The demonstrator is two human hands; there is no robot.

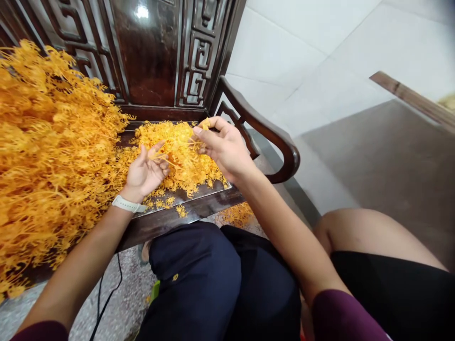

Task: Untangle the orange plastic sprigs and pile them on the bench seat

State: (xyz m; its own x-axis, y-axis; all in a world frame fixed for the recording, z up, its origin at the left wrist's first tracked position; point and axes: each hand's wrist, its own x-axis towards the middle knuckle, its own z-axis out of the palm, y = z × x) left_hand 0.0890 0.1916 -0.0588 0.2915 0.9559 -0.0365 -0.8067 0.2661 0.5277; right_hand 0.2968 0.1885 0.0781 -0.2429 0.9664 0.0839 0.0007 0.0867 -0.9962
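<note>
Over the wooden bench, my left hand (146, 171) is turned palm up with its fingers partly curled around thin orange artificial flower stems (158, 157). My right hand (223, 144) is closed, thumb against fingers, on a small orange artificial flower piece (205, 124). More thin orange strands show beneath its fingers. Under both hands lies a heap of loose orange flower heads (188, 163), some spilling toward the front edge. A much taller pile of orange flowers (60, 166) rises to the left, beside my left forearm.
The dark wooden bench (156, 232) has a carved back (149, 57) and a curved armrest (270, 128) on the right. Orange bits (236, 215) lie below its front edge. A black cable (106, 303) runs over the floor. Another person's bare knee (369, 232) is close on my right.
</note>
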